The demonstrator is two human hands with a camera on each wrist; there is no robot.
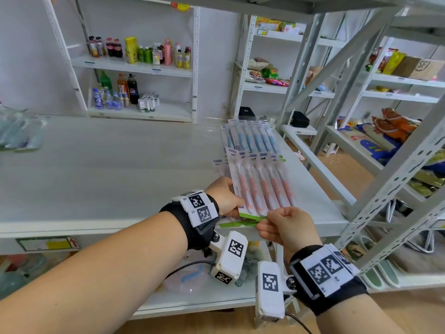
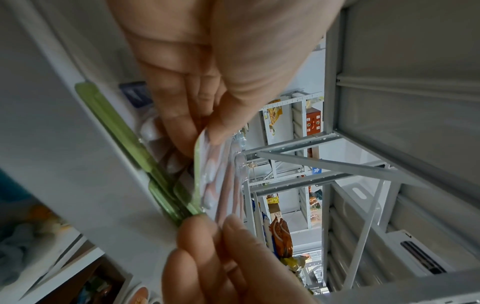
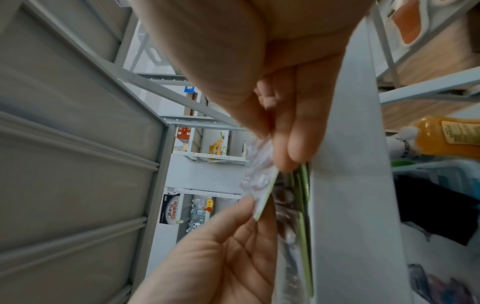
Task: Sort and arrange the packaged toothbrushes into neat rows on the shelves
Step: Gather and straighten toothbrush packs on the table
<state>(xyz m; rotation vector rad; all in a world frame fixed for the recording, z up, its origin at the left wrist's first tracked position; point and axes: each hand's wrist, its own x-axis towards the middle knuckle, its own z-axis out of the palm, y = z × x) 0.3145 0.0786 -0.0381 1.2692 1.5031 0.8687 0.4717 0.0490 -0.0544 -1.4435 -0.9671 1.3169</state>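
Both hands meet at the shelf's (image 1: 120, 179) front edge near its right corner: the left hand (image 1: 225, 195) grips the left side of a fanned bunch of pink toothbrush packs (image 1: 262, 186), the right hand (image 1: 286, 227) pinches its green bottom edge. Blue toothbrush packs (image 1: 252, 137) lie in a row behind, toward the back right corner.

Bottled drinks in mixed colours (image 1: 142, 53) fill a white back-wall rack, with a dark cola bottle (image 1: 133, 89) and small white cartons (image 1: 148, 102) one level lower, bright snack packets (image 1: 267, 75) on the middle unit, and a brown cardboard box (image 1: 420, 66) at far right.
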